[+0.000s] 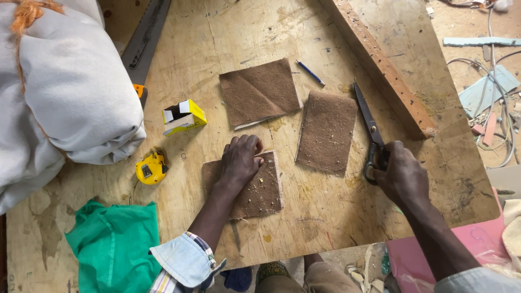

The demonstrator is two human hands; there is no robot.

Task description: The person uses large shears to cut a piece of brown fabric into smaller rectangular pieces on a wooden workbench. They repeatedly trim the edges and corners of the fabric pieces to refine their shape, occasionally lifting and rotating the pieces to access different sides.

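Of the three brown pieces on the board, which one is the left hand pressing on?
The nearest brown piece, closest to the person: the left hand rests flat on its upper left part. The other two pieces lie farther away, untouched.

Bare left hand (240,161) and right hand (402,174); left sleeve rolled, pale blue cuff over a checked lining; right sleeve light grey; tan trousers below

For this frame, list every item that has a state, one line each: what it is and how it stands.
Left hand: flat, pressing the near brown piece.
Right hand: gripping the scissors, blades shut, lying on the board.
Two far brown pieces: flat, untouched.
Yellow box: flap open.
Tape measure: retracted.
Blue pen: lying flat.
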